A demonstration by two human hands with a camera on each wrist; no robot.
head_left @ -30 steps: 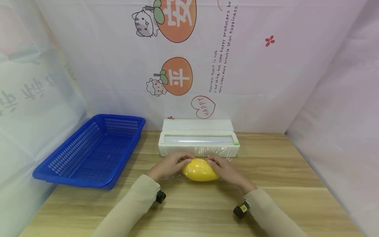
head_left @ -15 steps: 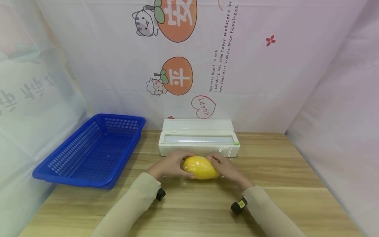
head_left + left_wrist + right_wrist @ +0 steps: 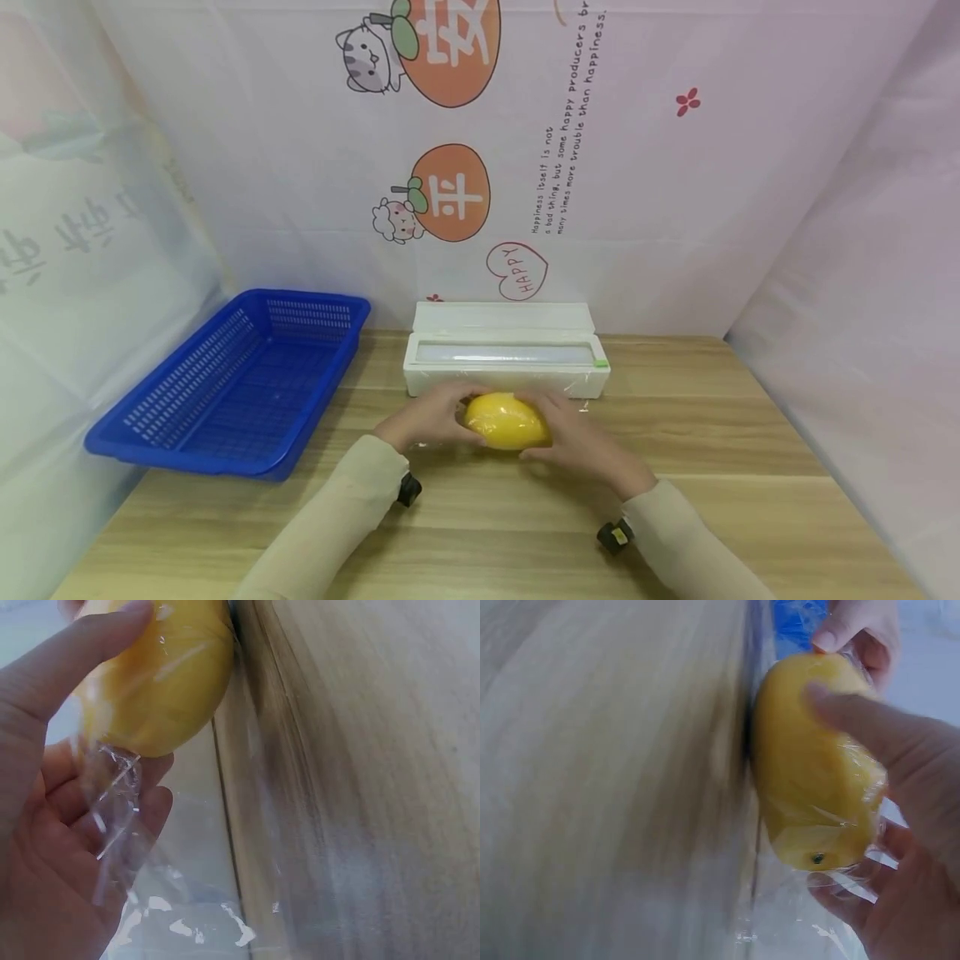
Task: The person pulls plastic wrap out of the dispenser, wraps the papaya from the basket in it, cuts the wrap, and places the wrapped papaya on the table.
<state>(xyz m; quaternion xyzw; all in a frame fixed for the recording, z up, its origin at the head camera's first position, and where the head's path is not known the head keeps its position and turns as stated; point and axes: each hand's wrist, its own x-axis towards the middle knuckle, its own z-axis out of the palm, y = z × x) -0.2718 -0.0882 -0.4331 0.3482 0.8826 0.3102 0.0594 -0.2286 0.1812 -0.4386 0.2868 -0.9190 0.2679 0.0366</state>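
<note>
A yellow mango (image 3: 506,421) lies sideways between both hands near the middle of the wooden table, with clear cling film (image 3: 810,834) drawn over its skin. My left hand (image 3: 433,417) grips its left end, thumb on the near side and fingers behind. Around the right end curls my right hand (image 3: 583,435), its thumb blurred across the mango in the right wrist view and its fingers on the far side. Loose, crumpled film (image 3: 124,817) trails from the mango's left end over the left palm.
Right behind the hands stands a white cling film box (image 3: 510,382), its lid raised. A blue plastic basket (image 3: 306,417) sits at the left of the wooden table (image 3: 487,542). Printed white cloth (image 3: 637,208) hangs behind and at both sides.
The left hand has shifted from the mango's top to round its left end. More recently, the right hand has spread round the right end, its thumb coming to the near side.
</note>
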